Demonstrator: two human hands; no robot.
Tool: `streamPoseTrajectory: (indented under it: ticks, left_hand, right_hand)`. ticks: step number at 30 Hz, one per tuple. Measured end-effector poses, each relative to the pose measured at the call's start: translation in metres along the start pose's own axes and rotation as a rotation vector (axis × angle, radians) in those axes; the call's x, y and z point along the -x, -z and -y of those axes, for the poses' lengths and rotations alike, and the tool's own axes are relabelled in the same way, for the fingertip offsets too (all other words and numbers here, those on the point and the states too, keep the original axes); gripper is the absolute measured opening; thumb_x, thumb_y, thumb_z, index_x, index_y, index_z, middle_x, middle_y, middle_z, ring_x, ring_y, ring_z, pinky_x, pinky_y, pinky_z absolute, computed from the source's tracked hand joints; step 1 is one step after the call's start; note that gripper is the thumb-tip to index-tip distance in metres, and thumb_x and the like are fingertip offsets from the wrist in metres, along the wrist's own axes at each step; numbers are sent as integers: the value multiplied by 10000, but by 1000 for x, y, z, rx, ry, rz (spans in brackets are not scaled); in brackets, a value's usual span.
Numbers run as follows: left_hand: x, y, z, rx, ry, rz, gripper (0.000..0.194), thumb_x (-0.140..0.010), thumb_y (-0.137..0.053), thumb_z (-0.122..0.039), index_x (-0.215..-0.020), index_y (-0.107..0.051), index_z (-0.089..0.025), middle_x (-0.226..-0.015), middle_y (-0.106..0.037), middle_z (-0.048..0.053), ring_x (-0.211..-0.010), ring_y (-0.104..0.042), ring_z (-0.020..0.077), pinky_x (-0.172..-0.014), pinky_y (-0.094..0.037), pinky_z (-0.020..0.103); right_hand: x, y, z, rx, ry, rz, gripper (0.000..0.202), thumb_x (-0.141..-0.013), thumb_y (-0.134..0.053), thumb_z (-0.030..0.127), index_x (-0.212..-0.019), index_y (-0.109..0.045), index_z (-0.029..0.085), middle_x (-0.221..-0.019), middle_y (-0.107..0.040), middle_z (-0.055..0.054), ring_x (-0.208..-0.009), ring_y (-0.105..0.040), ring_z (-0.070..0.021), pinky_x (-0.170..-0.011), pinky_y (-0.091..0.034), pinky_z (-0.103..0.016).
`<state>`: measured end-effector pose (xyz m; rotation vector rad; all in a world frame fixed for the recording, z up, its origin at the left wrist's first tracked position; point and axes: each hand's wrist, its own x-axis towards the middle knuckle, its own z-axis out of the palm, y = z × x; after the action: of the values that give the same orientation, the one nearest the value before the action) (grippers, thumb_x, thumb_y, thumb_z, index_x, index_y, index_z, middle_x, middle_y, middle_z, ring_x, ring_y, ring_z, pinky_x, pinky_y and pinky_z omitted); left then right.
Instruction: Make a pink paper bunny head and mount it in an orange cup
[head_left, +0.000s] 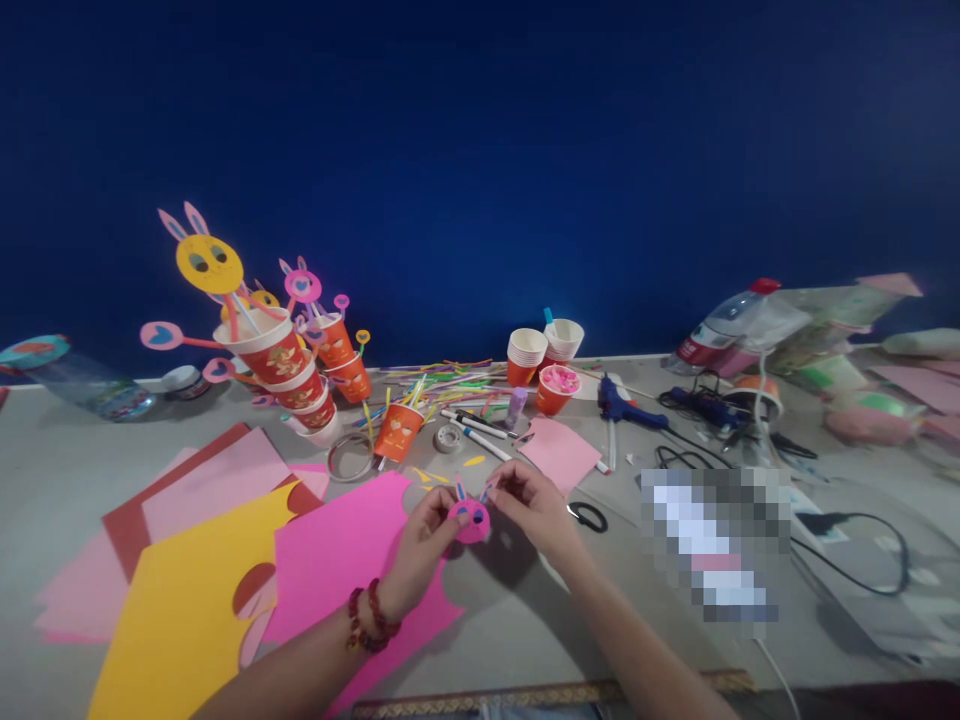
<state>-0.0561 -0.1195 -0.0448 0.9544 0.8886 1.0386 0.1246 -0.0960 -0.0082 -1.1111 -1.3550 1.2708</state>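
Observation:
Near the middle of the table, my left hand (429,540) pinches the left side of a small round pink paper rabbit face (474,524) with blue eyes. Two pink-and-blue paper ears stand at its top edge. My right hand (531,505) is closed, fingertips pressed together at the right ear (486,492). Beneath my left forearm lies a bright pink paper sheet (337,560) with cut edges. Black-handled scissors (589,516) rest just right of my right hand, partly hidden by it.
Yellow paper (180,600) lies at left, below stacked red cups (285,365) bearing paper rabbit figures. Pens (484,440), a tape roll (448,437) and a pink sheet (559,455) lie ahead. A blue glue gun (630,410) and cables are at right.

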Motion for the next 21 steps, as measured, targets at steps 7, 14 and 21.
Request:
streamPoseTrajectory:
  ticks: [7,14,21]
  left_hand:
    - [0,-1,0,65,32,11,335,-830,-717,-399,-755,-462,-195,-675,-481,-52,-528,-384,72,-483,-257,201]
    - [0,-1,1,44,36,-6,343,-812,-731,-416,-751,-477,-194,-662,-475,-55,-535,-382,76,-497,-251,206]
    - [-1,-1,-1,52,42,-14,361,-791,-747,-430,-739,-478,-194,-658,-466,-56,-540,-377,79,-494,-261,202]
  right_hand:
    - [5,-4,2,7,4,-35,179,-808,-688,360,-832,-624,195,-725,-600,-1,-677,-562,-164,-637,-456,-279]
    - [6,-8,5,4,5,-48,176,-800,-687,359,-827,-619,199,-725,-594,-2,-663,-543,-161,-624,-444,-280]
    - [7,-7,3,-3,3,-35,208,-801,-700,396,-825,-628,202,-732,-599,-4,-673,-549,-167,-630,-449,-280]
